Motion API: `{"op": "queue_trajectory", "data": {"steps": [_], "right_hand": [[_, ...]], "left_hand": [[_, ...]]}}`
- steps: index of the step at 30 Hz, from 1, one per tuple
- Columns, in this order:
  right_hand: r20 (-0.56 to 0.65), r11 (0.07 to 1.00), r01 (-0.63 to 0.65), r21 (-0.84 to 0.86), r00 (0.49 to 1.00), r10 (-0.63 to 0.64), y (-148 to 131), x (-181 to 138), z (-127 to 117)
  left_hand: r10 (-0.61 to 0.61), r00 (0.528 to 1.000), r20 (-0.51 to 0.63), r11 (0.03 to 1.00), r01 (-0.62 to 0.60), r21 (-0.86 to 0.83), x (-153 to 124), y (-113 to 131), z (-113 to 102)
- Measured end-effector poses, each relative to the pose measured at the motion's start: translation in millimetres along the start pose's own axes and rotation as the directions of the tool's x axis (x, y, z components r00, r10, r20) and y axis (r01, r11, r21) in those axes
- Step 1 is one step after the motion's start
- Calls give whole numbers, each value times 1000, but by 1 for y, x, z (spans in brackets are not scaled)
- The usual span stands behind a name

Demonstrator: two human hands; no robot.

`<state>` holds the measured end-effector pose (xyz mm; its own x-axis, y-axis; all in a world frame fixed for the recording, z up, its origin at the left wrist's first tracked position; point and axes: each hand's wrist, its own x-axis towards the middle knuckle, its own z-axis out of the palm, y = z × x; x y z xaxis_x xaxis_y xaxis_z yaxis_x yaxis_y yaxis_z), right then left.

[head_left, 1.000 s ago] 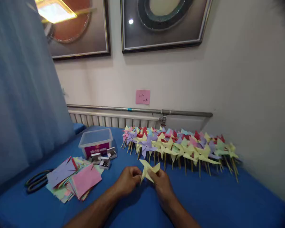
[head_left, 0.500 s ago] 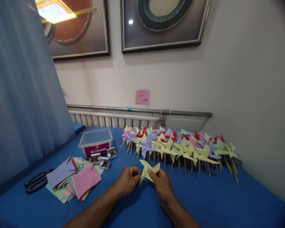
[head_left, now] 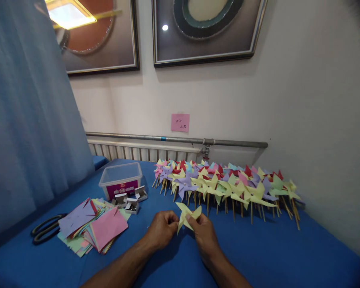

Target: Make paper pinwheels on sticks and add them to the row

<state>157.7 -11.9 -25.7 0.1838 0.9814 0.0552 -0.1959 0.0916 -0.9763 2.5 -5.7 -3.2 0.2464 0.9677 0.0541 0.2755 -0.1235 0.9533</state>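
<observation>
Both hands pinch a yellow paper pinwheel (head_left: 187,215) just above the blue table (head_left: 273,256), near its front middle. My left hand (head_left: 163,229) grips the pinwheel's left side with fingers curled. My right hand (head_left: 204,233) holds its right side, fingers closed on the paper. Behind them lies a long row of finished pinwheels (head_left: 228,185) on wooden sticks, in yellow, purple, red, pink and green.
A stack of cut coloured paper squares (head_left: 93,227) lies at the left, with black scissors (head_left: 46,229) beside it. A clear plastic box (head_left: 121,181) and small open pin boxes (head_left: 132,199) sit further back. A radiator and wall run behind; a curtain hangs at left.
Nothing has visibly changed; both hands stay on the yellow pinwheel in the same place.
</observation>
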Motion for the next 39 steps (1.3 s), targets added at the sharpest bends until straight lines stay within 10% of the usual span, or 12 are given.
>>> {"op": "queue_trajectory", "data": {"steps": [39], "right_hand": [[-11,997,47,55,999,-46,-8,6,-2]], "left_hand": [[-44,995,90,998,47,-39,3,-8,3]]}}
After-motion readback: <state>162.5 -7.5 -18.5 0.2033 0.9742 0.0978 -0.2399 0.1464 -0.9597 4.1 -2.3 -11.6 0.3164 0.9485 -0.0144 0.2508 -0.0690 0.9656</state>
